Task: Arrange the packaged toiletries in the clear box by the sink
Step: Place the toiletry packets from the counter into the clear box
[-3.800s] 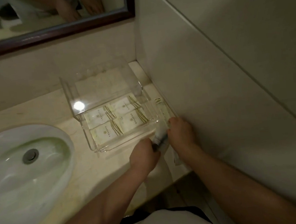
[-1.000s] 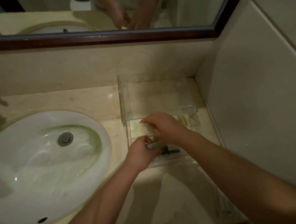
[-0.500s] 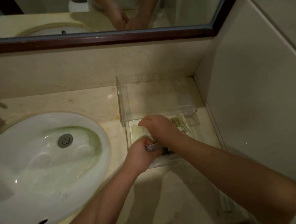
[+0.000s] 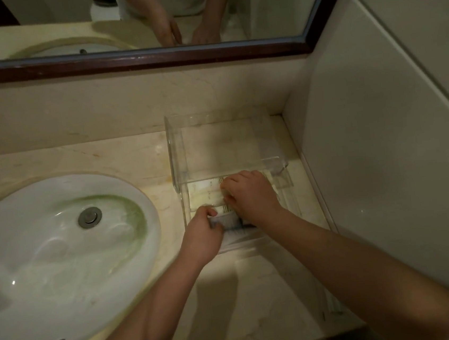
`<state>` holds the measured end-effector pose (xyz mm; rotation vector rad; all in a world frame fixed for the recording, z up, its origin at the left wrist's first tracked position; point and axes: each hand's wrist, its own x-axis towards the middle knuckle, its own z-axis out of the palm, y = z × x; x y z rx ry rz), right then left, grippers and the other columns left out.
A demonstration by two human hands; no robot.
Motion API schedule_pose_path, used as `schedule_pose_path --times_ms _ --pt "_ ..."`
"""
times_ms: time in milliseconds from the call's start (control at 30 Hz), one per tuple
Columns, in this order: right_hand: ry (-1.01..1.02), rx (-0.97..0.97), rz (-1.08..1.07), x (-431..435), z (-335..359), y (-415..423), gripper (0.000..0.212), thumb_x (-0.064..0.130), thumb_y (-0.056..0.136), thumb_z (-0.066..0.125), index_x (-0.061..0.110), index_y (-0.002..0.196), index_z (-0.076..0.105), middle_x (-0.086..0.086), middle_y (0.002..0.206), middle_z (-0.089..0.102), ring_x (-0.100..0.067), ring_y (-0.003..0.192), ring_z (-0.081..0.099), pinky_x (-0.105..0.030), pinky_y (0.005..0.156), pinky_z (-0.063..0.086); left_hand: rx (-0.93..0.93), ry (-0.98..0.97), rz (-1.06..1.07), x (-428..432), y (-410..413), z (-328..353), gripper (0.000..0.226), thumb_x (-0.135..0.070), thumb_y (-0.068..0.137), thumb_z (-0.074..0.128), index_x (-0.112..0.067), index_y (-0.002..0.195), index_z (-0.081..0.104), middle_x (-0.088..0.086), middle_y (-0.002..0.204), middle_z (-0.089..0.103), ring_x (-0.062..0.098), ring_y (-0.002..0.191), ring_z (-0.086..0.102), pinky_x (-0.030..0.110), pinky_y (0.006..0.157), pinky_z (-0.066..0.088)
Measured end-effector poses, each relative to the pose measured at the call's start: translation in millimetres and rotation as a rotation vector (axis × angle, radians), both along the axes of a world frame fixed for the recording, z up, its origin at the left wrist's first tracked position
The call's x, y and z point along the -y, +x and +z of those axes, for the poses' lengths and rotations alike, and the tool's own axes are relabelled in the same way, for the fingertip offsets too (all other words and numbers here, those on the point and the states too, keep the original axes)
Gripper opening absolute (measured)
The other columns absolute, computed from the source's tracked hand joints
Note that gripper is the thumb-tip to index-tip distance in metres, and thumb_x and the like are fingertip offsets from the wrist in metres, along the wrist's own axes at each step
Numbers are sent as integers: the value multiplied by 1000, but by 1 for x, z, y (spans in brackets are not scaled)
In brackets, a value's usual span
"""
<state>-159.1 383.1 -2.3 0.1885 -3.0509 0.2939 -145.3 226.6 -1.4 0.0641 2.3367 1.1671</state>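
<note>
Your left hand (image 4: 201, 236) is at the front of the clear acrylic box (image 4: 173, 153), fingers curled round a slim pale wrapped toiletry with a dark end (image 4: 230, 221), which lies across the box's front edge. Your right hand (image 4: 251, 194) is inside the box, fingers bent with the tips on the flat white packets with gold stripes (image 4: 207, 198); can't tell if they pinch one. The box sits on the beige marble counter (image 4: 133, 157) in the corner by the wall, just right of the white oval sink (image 4: 48, 271), below the dark wood-framed mirror (image 4: 134, 60).
</note>
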Motion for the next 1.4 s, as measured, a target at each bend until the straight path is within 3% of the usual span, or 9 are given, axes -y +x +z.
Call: schedule_pose_path --times_ms 200,333,500,600,767,900,1033,1233,1400 --pt "-86 -54 -76 -3 -5 3 12 20 77 64 18 87 70 0 89 72 -24 81 65 -32 70 43 -21 -8 36 6 -3 -8 24 -17 86 64 -17 106 50 1 81 56 18 67 51 29 57 37" --pt "-259 -69 -370 -21 9 19 13 24 89 59 21 93 71 3 88 70 -15 79 61 -30 70 47 -17 36 69 7 -1 -9 24 -16 87 65 -16 107 53 2 75 55 19 64 50 30 60 40" --pt "-387 219 -431 -41 13 55 19 36 89 60 25 102 68 9 97 65 -8 82 58 -24 69 44 6 162 124 7 0 -5 24 -13 86 68 -17 105 56 22 89 64 21 66 54 33 62 45" --pt "-362 284 -362 -46 5 64 30 37 83 67 26 111 65 6 108 62 -11 96 56 -27 82 47 -48 111 98 5 -4 0 28 -15 85 68 -16 110 55 8 87 61 20 73 57 31 65 47" --pt "-311 257 -306 -41 -1 66 29 31 83 68 26 111 64 4 112 59 -14 104 54 -28 87 46 -434 -188 -121 6 6 4 33 -11 82 68 -13 114 61 10 116 53 26 97 57 35 85 50" --pt "-313 233 -305 -38 -6 69 23 30 83 68 26 106 65 5 109 58 -12 100 54 -24 82 42 -722 -446 -376 6 15 0 20 -15 78 65 -18 96 72 5 106 63 28 95 55 37 73 48" --pt "-359 174 -324 -32 -12 76 15 26 83 66 24 98 68 5 102 60 -13 94 56 -28 82 48 -727 -454 -438 10 15 -3 19 -16 80 61 -20 96 69 3 100 63 28 89 55 36 67 48" --pt "-390 66 -443 -14 -6 102 13 23 88 61 21 100 65 2 102 60 -15 93 56 -28 79 46 -699 -468 -452 8 18 -1 28 -12 76 64 -18 103 67 8 110 60 30 95 55 39 74 51" --pt "-342 -157 -840 -9 0 182 25 20 84 62 21 109 60 0 108 61 -19 99 57 -35 87 48 -740 -259 -431 0 40 3 41 -4 69 65 -13 109 64 15 119 58 35 110 52 43 89 47"
